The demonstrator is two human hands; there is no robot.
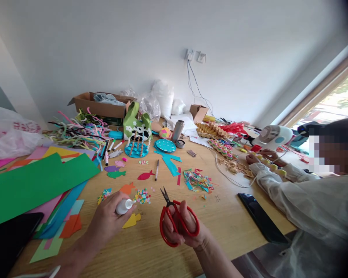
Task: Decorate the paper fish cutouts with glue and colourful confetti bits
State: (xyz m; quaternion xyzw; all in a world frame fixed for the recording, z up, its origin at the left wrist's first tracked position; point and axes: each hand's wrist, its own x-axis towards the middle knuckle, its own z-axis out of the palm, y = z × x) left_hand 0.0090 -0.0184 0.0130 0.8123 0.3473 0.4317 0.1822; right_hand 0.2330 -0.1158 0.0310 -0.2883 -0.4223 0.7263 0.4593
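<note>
My left hand (108, 216) is closed around a small white glue bottle (123, 207), its nozzle pointing right. Red-handled scissors (179, 222) sit in my right hand (188, 227), fingers through the loops, the dark blades slightly parted and aimed away from me. Around my left hand lie paper fish: an orange one (128, 188) partly hidden behind the hand, a yellow one (132, 221), and a red one (145, 175) farther off. A cluster of colourful paper dots (142, 196) spreads between the hands. Beyond the scissors is a pile of thin paper scraps (198, 180).
Coloured paper sheets (40, 181) and a dark device (14, 239) cover the left side. A pen (157, 170), a blue round plate (165, 145) and a steel flask (178, 130) stand farther back. At right are a phone (262, 218) and a co-worker's sleeves (275, 193).
</note>
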